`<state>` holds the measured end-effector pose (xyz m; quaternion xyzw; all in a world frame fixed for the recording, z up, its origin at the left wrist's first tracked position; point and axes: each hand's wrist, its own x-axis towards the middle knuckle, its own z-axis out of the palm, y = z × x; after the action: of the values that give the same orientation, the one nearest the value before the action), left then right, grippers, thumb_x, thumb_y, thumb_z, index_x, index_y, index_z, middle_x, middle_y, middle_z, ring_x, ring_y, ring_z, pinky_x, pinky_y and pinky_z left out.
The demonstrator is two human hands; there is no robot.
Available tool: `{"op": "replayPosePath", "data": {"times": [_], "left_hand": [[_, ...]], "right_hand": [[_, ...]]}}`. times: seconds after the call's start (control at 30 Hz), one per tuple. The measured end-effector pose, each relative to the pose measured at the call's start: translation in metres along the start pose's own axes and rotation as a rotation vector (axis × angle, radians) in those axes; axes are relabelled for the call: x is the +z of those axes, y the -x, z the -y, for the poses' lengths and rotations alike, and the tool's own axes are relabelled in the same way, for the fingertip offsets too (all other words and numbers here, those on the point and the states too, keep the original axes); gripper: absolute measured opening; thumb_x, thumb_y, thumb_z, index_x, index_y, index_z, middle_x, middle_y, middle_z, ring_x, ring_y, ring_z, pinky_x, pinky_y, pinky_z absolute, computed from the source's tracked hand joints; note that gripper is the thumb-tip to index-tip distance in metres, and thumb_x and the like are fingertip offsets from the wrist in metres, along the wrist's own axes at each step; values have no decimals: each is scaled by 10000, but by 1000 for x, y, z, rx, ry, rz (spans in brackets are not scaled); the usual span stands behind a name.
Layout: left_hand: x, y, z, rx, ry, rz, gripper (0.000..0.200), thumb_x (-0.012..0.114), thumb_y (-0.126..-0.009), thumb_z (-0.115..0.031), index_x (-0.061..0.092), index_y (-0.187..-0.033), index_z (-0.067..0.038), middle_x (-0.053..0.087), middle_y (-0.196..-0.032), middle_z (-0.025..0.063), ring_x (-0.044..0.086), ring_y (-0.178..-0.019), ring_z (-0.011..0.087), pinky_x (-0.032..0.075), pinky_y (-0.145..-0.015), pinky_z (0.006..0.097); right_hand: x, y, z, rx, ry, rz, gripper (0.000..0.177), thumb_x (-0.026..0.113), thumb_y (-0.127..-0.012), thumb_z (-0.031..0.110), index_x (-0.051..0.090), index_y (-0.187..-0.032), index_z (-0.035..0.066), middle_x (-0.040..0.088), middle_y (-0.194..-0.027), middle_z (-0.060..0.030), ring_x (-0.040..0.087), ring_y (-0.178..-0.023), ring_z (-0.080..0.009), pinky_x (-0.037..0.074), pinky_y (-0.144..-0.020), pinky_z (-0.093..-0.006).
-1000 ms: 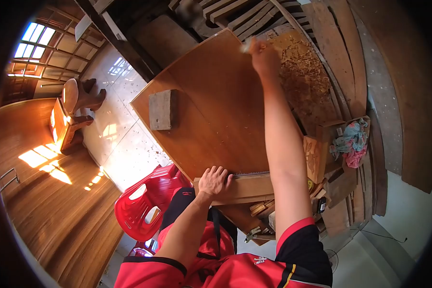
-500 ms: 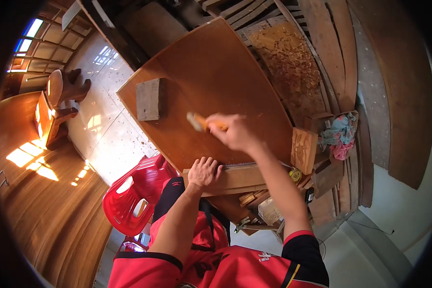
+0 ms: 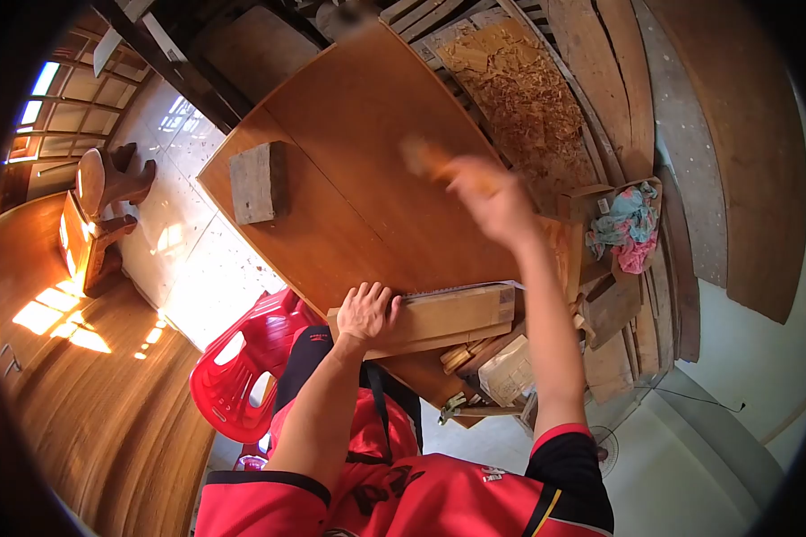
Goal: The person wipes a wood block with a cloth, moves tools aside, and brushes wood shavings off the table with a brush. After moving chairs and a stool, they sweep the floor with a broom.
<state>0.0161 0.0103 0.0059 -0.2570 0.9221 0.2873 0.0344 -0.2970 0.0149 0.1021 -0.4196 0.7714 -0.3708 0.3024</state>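
Observation:
My left hand (image 3: 364, 311) lies flat, fingers spread, on the near end of a light wooden board (image 3: 452, 315) at the front edge of the brown tabletop (image 3: 349, 161). My right hand (image 3: 491, 199) is raised over the tabletop, blurred by motion, and grips a brush (image 3: 423, 157) with an orange handle and pale bristles pointing up and left. The brush hangs above the bare table surface, apart from the board.
A grey wooden block (image 3: 258, 182) sits on the table's left part. Wood shavings (image 3: 519, 89) cover a panel beyond the table. A carved wood piece (image 3: 560, 255), a cloth bundle (image 3: 627, 228), stacked planks (image 3: 636, 107) and a red plastic chair (image 3: 242, 376) surround me.
My right hand swept the brush from the table's far edge back toward me, then to the right and up again. My left hand stayed pressed on the board.

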Motion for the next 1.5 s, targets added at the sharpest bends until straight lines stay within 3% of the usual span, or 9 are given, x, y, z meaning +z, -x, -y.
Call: {"op": "replayPosePath", "data": {"times": [0.1,0.33,0.57,0.77,0.9,1.0,1.13,1.23,1.5], "left_hand": [[0,-4,-1,6,-1,4,217,566,-934,-300,609,-848,-106,588,-865,71,580,-857,265,457,-768,388],[-2,1,-3,-3,-12,19,227,560,-939,-302,619,-868,-95,593,-872,71,587,-886,266,460,-784,395],[-1,-2,-1,4,-17,-24,215,560,-939,-292,619,-858,-102,592,-868,68,586,-875,254,460,-781,385],[-1,-1,-3,8,-34,-8,207,561,-939,-282,622,-854,-103,597,-868,69,590,-879,255,469,-782,383],[1,2,-3,5,-41,-26,219,559,-943,-288,630,-850,-104,605,-873,65,598,-883,258,478,-796,387],[4,4,-3,3,-40,-68,226,558,-947,-292,638,-853,-102,610,-880,64,604,-887,259,483,-806,388],[4,5,-4,0,-44,-115,241,541,-966,-311,640,-880,-109,610,-895,68,613,-890,252,494,-793,392],[9,9,-4,1,-33,-186,259,532,-979,-331,641,-910,-107,606,-942,79,630,-897,264,511,-785,403],[10,21,-9,2,-90,-251,222,549,-958,-291,633,-1073,-121,595,-1073,91,649,-907,318,529,-791,425]], "right_hand": [[42,45,11,52,237,382,238,645,-921,325,717,-1126,227,726,-978,-137,717,-862,-303,553,-763,-382],[-95,8,-51,187,600,-149,242,565,-979,228,716,-1137,124,731,-935,-148,723,-883,-274,545,-721,-366],[-42,41,-64,390,20,307,237,605,-982,194,700,-1136,41,741,-918,-46,642,-701,-75,490,-599,-228],[-16,18,-72,-44,345,-373,287,579,-987,328,714,-1129,120,740,-799,-45,664,-603,-122,508,-574,-280],[-10,12,-80,40,-197,-125,274,603,-956,267,694,-1098,52,729,-844,-152,710,-710,-297,545,-607,-382],[-39,16,-71,143,580,-585,250,586,-960,226,691,-1116,62,723,-813,-154,727,-721,-257,544,-603,-395],[-3,59,-36,178,-5,201,230,556,-966,203,695,-1088,65,722,-847,-185,706,-708,-336,551,-675,-432],[1,87,-43,85,579,-435,224,562,-968,192,686,-1105,65,731,-872,-169,711,-697,-315,554,-669,-419],[99,294,52,-134,-331,-303,259,572,-984,79,630,-1231,24,705,-909,-115,671,-731,-154,538,-662,-269]]}}
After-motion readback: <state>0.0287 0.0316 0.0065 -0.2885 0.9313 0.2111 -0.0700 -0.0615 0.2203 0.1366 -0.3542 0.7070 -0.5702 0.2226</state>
